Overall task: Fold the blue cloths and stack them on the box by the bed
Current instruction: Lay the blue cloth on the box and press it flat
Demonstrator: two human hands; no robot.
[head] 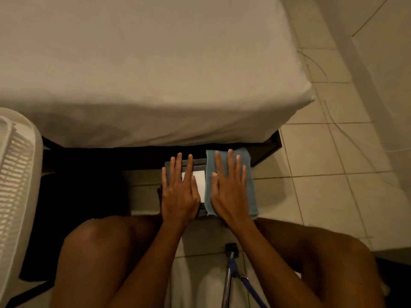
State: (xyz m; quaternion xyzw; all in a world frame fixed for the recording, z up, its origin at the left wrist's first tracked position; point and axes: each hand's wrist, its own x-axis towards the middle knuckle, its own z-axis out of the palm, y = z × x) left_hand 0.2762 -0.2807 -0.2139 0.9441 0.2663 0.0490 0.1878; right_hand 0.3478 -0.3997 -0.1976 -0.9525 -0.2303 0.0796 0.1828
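A folded blue cloth (249, 174) lies on the right half of a dark box (198, 164) that stands on the floor at the foot of the bed. My right hand (230, 190) rests flat on the cloth, fingers spread. My left hand (179, 190) lies flat on the box's left half, partly covering a white label (200, 181) on the lid. Neither hand grips anything. Only one blue cloth is visible.
The bed (144, 74) with a pale sheet fills the upper view, its dark frame (269, 145) just behind the box. A white fan (15, 185) stands at the left. My bare knees (93, 245) flank the box. A metal stand with a blue strap (231, 267) sits between my legs.
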